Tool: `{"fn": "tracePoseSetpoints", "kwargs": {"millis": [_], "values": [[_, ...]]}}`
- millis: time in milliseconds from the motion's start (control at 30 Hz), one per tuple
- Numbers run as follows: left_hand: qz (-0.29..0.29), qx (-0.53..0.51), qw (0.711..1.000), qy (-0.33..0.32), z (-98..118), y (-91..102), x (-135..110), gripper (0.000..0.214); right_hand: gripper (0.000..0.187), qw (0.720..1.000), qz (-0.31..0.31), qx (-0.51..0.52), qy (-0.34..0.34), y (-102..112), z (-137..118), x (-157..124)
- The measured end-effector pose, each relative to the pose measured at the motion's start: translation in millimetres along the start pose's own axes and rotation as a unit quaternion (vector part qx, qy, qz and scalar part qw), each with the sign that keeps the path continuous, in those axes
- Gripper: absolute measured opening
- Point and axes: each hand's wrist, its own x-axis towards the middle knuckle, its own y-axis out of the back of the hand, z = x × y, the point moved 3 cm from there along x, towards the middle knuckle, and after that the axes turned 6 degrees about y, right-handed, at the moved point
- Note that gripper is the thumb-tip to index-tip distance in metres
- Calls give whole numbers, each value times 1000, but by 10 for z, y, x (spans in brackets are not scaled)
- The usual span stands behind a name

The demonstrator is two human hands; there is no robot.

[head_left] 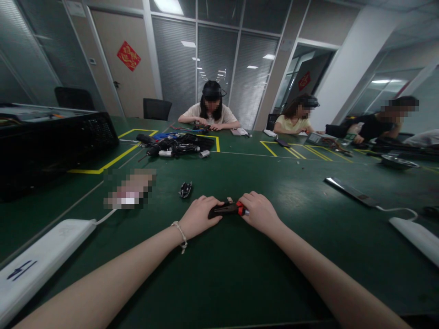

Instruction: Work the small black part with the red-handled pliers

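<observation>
My left hand [200, 217], with a pale braided bracelet at the wrist, is closed on a small black part [213, 210]; its exact kind is hard to make out. My right hand [261, 214] is wrapped round the red handles of a pair of pliers [241, 209]. Their dark jaws point left and meet the black part between my two hands, just above the green table [219, 274]. Beyond my left hand lies a separate small black-and-grey piece [185, 189].
A large black case [58, 151] stands at the left. Nearby are a blurred phone-like object [132, 189] and a white power bank [44, 260]. Dark tools and blue wires [174, 144] lie farther back. On the right rests a cabled phone [350, 192]. Several people sit across the table.
</observation>
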Motion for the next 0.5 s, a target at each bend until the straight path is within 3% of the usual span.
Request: {"fn": "tracePoseSetpoints", "kwargs": {"millis": [500], "values": [[6,1,1000,-7,6,0,4,34,15,1000,1,-6,0,17,-36,23]]}}
